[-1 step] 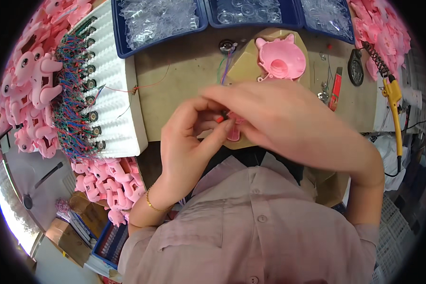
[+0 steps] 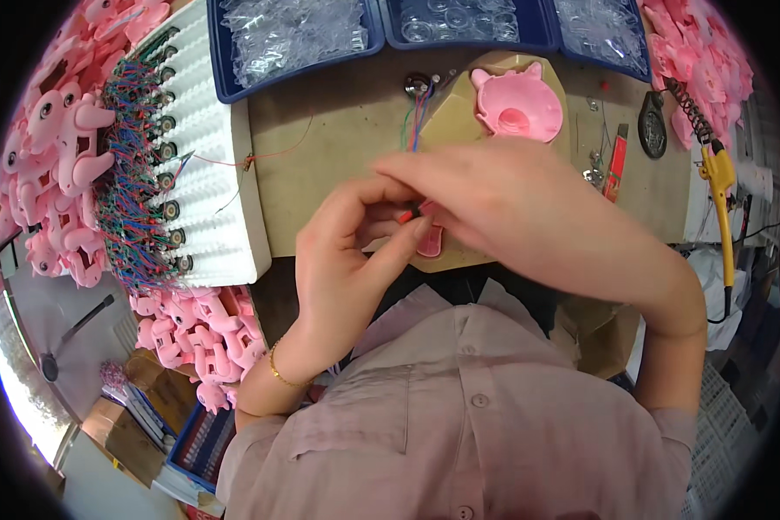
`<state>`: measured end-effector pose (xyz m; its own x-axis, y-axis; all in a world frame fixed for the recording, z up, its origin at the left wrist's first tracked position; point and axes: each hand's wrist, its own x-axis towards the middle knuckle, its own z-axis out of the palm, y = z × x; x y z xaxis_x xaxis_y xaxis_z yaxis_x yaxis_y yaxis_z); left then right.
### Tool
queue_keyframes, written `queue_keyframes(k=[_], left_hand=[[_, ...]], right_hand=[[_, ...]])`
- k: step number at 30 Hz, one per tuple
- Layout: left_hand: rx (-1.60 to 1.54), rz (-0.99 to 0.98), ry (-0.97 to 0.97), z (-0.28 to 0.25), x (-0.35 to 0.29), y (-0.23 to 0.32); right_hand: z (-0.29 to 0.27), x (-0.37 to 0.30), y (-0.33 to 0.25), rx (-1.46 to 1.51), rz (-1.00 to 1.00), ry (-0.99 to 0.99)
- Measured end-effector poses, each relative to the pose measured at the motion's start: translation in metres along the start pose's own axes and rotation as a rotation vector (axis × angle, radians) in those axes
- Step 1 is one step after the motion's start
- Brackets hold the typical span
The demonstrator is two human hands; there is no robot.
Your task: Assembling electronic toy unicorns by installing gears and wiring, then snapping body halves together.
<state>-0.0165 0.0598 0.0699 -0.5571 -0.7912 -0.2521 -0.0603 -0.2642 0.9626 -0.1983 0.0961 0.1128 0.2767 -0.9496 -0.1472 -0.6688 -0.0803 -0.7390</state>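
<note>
My left hand [image 2: 347,227] is closed, its thumb and forefinger pinching a small black-and-red part [image 2: 410,214]. Over it arches my right hand [image 2: 503,195], fingers curled in against the left; what they grip is hidden underneath. A pink plastic piece [image 2: 431,243] shows below the fingertips, partly covered by both hands. Thin coloured wires [image 2: 418,117] run from a small round speaker [image 2: 417,84] down behind my right hand. Just beyond the hands, a hollow pink shell with ears [image 2: 522,106] lies on a yellowish pad [image 2: 449,117].
White ridged foam [image 2: 234,208] at left carries rows of wired speakers. Blue bins [image 2: 298,82] of clear plastic parts line the back. Pink toy bodies [image 2: 65,143] pile at left. To the right are a red-handled tool [image 2: 616,165], a black oval object [image 2: 652,126] and a yellow soldering iron [image 2: 719,173].
The wires between the speaker and my hands have shifted slightly. My right hand has moved a little; my left hand keeps its pinch.
</note>
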Motion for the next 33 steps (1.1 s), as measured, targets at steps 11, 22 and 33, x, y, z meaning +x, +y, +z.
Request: queue_keyframes(k=[11,22,33], left_hand=[[0.856,0.524,0.182,-0.006,0.01,-0.03],[0.968,0.763,0.288,-0.021,-0.007,-0.046],[1.22,0.857,0.211,-0.023,-0.007,-0.052]], right_hand=[[0.006,0.013,0.001,-0.41,-0.117,0.047],[0.002,0.02,0.0,-0.439,-0.147,-0.048],[0.002,0.03,-0.001,-0.452,-0.112,0.095]])
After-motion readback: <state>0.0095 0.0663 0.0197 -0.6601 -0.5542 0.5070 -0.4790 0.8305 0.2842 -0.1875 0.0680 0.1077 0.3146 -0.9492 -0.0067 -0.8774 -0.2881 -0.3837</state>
